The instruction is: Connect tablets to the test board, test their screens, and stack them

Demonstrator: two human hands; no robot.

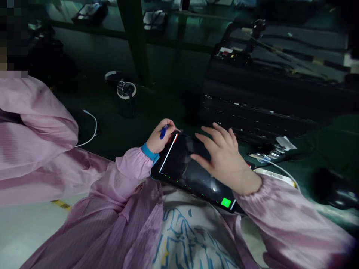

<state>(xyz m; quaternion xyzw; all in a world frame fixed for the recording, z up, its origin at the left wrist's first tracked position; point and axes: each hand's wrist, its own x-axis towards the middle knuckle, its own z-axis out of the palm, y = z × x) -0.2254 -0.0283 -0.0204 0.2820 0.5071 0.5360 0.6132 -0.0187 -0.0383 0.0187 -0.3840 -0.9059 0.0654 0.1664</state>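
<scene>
A tablet [185, 160] with a dark screen lies tilted at the front edge of the bench, close to my body. A white line with a red mark runs along the screen's left side, and a bright green square shows at its lower right corner. My left hand [161, 136] is closed at the tablet's upper left corner, around a slim blue pen [163, 131]; the rest of the pen is hidden by the fingers. Over the screen's right part hovers my right hand [224, 157], fingers spread and holding nothing. Whether its fingertips touch the glass, I cannot tell.
Dark stacked trays [266, 86] with cables fill the right back. A scanner-like device [126, 89] on a stand is farther left, near a white cable [95, 125]. Another person's pink sleeve [36, 119] is at left. A rounded black object [336, 188] sits at right.
</scene>
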